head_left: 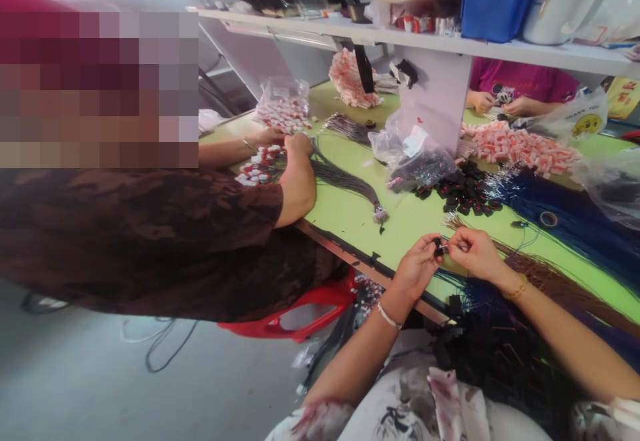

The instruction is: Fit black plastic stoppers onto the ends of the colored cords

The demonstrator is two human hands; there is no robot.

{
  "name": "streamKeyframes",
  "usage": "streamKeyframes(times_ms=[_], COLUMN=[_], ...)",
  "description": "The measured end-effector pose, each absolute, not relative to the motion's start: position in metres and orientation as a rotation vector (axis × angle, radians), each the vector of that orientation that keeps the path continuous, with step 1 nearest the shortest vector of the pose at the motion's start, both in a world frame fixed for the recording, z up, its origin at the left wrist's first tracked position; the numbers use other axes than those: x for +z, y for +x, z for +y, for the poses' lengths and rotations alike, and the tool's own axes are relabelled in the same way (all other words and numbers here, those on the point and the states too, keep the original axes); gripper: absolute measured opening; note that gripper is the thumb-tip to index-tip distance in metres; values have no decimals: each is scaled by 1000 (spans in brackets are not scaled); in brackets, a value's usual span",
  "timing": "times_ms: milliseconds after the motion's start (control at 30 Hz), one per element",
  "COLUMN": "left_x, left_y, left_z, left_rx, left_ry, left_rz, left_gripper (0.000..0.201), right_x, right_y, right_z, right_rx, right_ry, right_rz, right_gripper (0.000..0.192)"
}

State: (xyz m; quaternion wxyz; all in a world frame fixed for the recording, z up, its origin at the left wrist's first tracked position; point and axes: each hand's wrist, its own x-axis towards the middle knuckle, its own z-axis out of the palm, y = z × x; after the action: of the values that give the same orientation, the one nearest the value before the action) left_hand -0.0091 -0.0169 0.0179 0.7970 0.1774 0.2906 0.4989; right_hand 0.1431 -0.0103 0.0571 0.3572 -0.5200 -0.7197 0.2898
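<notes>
the left hand i watched from far off held a small black plastic connector (439, 247) in its fingertips, over the green table (345, 211) near its edge. my left hand (416, 266) faced my right hand (473, 253), which pinched a thin wire (445, 247) at the connector. brown wires (563, 275) lay beyond. i couldn't tell if the wire was inside.

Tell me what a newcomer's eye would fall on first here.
Probably the blue bin on the shelf, then the heap of pinkish pieces at the right of the green table. Nearer, the wearer's left hand grips a small black piece, with the right hand close beside it.
</notes>
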Motion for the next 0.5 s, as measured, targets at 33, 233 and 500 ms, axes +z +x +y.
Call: streamKeyframes(times_ms=[33, 233, 500], left_x=[18, 19, 21], left_y=[-9, -10, -10], left_z=[-17, -18, -20], left_rx=[1068, 1074, 1130], left_ry=[381, 399, 444], left_rz=[622, 626, 705], left_gripper=[26, 28, 33], right_x=[57, 52, 46], right_y=[143, 140, 136], right_z=[-11, -10, -9], right_rx=[729, 701, 707], right_ry=[-1347, -1354, -1343], right_rz=[-1863, -1850, -1836], right_gripper=[16, 15, 16])
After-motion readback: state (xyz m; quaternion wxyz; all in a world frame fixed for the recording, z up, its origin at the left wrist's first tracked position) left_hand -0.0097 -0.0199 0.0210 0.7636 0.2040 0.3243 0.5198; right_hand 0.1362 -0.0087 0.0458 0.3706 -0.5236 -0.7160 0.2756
